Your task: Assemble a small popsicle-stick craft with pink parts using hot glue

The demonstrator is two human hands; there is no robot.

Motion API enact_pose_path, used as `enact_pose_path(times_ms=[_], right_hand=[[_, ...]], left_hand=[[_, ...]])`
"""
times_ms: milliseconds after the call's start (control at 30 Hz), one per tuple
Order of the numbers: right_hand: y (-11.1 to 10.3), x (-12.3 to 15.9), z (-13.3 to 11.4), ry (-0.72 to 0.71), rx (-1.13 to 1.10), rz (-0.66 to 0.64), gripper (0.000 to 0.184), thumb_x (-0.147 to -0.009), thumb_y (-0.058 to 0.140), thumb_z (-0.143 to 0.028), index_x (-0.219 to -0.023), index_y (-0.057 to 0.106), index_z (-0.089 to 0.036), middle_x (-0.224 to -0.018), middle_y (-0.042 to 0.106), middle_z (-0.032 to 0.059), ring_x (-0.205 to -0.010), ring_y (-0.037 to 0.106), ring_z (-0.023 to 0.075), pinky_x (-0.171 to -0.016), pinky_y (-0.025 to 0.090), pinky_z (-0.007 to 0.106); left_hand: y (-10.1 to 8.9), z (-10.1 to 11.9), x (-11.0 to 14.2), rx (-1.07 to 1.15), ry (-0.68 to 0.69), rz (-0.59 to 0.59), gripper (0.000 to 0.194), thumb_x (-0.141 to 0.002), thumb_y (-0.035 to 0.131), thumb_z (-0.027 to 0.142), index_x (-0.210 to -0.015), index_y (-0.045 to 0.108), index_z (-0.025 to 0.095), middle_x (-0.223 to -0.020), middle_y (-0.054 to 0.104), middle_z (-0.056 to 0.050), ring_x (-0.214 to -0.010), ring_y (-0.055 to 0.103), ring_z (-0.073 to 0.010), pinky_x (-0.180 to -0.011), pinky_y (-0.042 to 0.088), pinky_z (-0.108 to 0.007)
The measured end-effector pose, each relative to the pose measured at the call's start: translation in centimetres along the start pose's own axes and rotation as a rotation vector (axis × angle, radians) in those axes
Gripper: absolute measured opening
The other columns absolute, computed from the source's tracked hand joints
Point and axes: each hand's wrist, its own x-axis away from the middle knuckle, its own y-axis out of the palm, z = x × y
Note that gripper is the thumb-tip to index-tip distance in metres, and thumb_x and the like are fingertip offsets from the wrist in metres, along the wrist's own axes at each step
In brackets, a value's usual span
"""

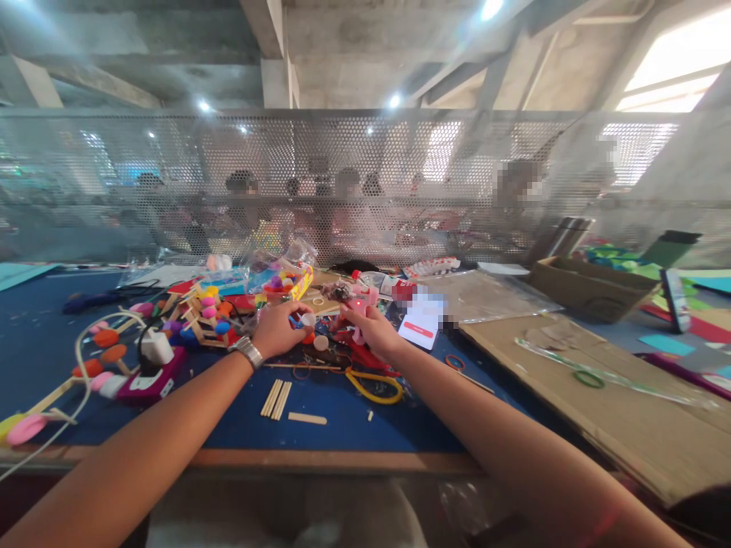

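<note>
The person's left hand [277,329], with a watch [248,352] at the wrist, has its thumb and forefinger closed about a small pale piece [308,320], whose exact shape is too blurred to tell. The right hand [374,331] has its fingers wrapped round a pink tool [359,306] with a small red light on it; how far each finger curls cannot be told. Both the pale piece and the pink tool are over the cluttered middle of the blue table [228,434], the piece to the left of the tool

Just below the hands lies a round disc [320,343], and nearer the person a yellow loop [374,388]. A row of sticks [276,399] lies side by side, with a single stick [307,418] apart to their right. A phone [419,329] with a lit screen lies just right of the right hand, and a red-capped bottle [385,284] lies behind it. Left of the left hand stands a stick frame [205,320] with coloured pompoms, near a purple power strip [149,380]. Cardboard [514,373] covers the right side, with an open box [594,283] behind it
</note>
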Motion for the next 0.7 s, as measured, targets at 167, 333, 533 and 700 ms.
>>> enact_pose_path(times_ms=[167,333,533,700], right_hand=[[-0.31,0.10,-0.44,-0.148,0.133,0.114,0.049,-0.066,0.064,-0.069,-0.060,0.057,-0.021,-0.055,0.058,0.0014,-0.052,0.053,0.0137,-0.053,0.047,0.028],[-0.73,-0.11,-0.38,-0.213,0.297,0.196,0.050,-0.071,0.059,-0.070,-0.063,0.054,-0.021,-0.047,0.053,-0.0008,-0.045,0.046,0.0120,-0.047,0.037,0.026],[-0.72,-0.34,-0.21,-0.207,0.336,0.230,0.047,-0.064,0.067,-0.065,-0.061,0.053,-0.021,-0.051,0.056,-0.0002,-0.047,0.048,0.0126,-0.047,0.038,0.027],[-0.94,-0.16,-0.52,-0.168,0.366,0.270,0.041,-0.064,0.071,-0.055,-0.054,0.052,-0.021,-0.043,0.050,-0.0019,-0.040,0.043,0.0113,-0.042,0.033,0.026]], left_hand=[[0.04,0.14,0.11,0.004,0.009,-0.008,0.028,-0.071,0.063,0.032,-0.094,0.070,0.019,-0.085,0.072,-0.002,-0.072,0.063,-0.0168,-0.069,0.050,-0.028],[0.17,-0.18,-0.03,0.012,0.019,-0.013,0.029,-0.072,0.062,0.033,-0.096,0.070,0.018,-0.088,0.071,-0.003,-0.074,0.063,-0.0172,-0.070,0.050,-0.028],[0.13,-0.32,-0.10,-0.005,0.018,0.002,0.028,-0.071,0.064,0.030,-0.096,0.070,0.018,-0.087,0.070,-0.004,-0.073,0.062,-0.0171,-0.070,0.050,-0.029],[0.15,-0.54,-0.15,0.010,0.038,0.033,0.028,-0.071,0.064,0.029,-0.095,0.071,0.018,-0.092,0.069,-0.005,-0.075,0.062,-0.0167,-0.071,0.050,-0.029]])
